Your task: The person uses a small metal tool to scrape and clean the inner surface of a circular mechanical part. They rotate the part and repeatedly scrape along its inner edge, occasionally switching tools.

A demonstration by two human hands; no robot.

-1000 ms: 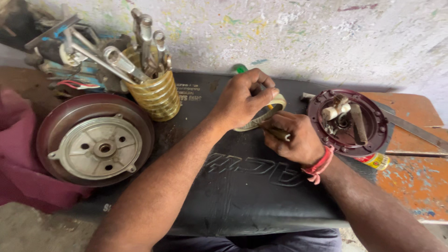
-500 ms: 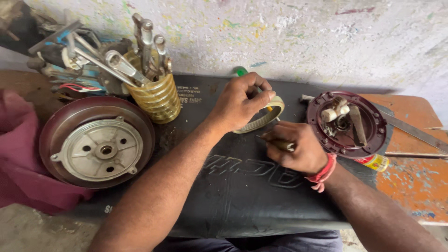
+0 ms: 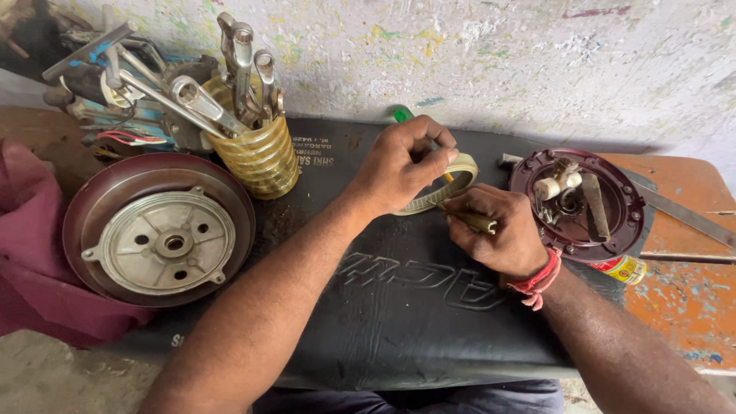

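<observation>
We pinch the pale yellow ring (image 3: 452, 178) on the black mat (image 3: 399, 307) with our left hand (image 3: 399, 165) while our right hand (image 3: 498, 234) grips a small tool (image 3: 475, 221), and next we probably need a careful, steady poke.

Soft even daylight, faint shadows, sharp focus, slight wide-angle edge distortion

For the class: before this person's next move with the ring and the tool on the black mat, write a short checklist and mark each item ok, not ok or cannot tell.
1. Left hand has a grip on the pale ring: ok.
2. Right hand closed around the slim tool: ok.
3. Tool tip seated on the ring: cannot tell, fingers hide it.
4. Ring rests over the black mat: ok.
5. Maroon cover plate apart from both hands: ok.
</observation>
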